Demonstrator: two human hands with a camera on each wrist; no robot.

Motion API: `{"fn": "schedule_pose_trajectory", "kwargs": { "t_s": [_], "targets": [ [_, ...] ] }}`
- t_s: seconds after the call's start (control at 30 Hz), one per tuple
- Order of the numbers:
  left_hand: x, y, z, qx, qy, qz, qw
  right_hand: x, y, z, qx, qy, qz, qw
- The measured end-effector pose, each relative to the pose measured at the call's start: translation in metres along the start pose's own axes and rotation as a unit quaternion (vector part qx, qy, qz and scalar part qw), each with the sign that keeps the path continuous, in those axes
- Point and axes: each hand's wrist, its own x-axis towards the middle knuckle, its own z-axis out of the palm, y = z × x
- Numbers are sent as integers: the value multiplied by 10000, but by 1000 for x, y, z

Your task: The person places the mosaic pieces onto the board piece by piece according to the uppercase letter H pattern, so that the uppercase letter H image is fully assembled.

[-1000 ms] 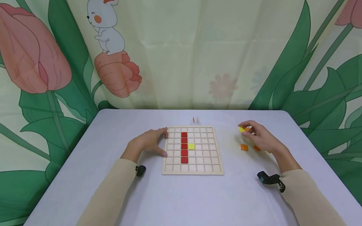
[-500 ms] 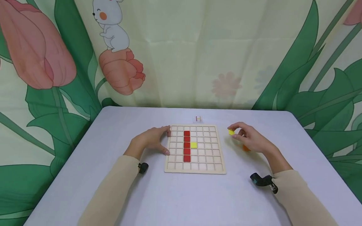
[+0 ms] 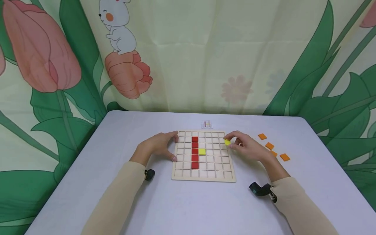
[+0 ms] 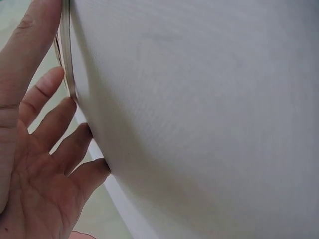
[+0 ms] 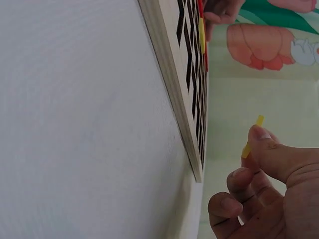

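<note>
A square wooden grid board (image 3: 204, 180) lies on the table, holding a column of several red tiles (image 3: 195, 151) with one yellow tile (image 3: 202, 151) beside it. My left hand (image 3: 158, 144) rests spread at the board's left edge, thumb and fingertips touching it. Between thumb and fingers, my right hand (image 3: 246, 147) pinches another yellow tile (image 3: 227, 142) over the board's upper right edge. In the right wrist view this held tile (image 5: 260, 120) shows edge-on, above the level of the board (image 5: 174, 94). The left wrist view shows the thumb (image 4: 30, 45) along the board's side.
Several loose orange tiles (image 3: 285, 157) are scattered on the table to the right, near my right forearm. A small printed card (image 3: 207, 124) with a colored grid lies behind the board. A curtain (image 3: 188, 65) with printed tulips hangs past the table's far edge.
My right hand has moved left from the loose tiles to the board's right edge, carrying the yellow tile and uncovering the orange ones. The left hand stays at the board.
</note>
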Motion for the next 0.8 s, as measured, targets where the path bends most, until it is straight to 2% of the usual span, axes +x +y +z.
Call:
{"fn": "schedule_pose_trajectory", "kwargs": {
  "t_s": [0.23, 0.57, 0.8],
  "targets": [
    [0, 3, -1, 6, -19, -101, 9999, 6, -13, 10, 19, -199, -126, 9997],
    [1, 2, 0, 2, 12, -15, 10000, 13, -21, 25, 101, -563, -138, 9983],
    [1, 3, 0, 15, 19, -27, 10000, 17, -25, 34, 88, -592, -147, 9981]
  ]
}}
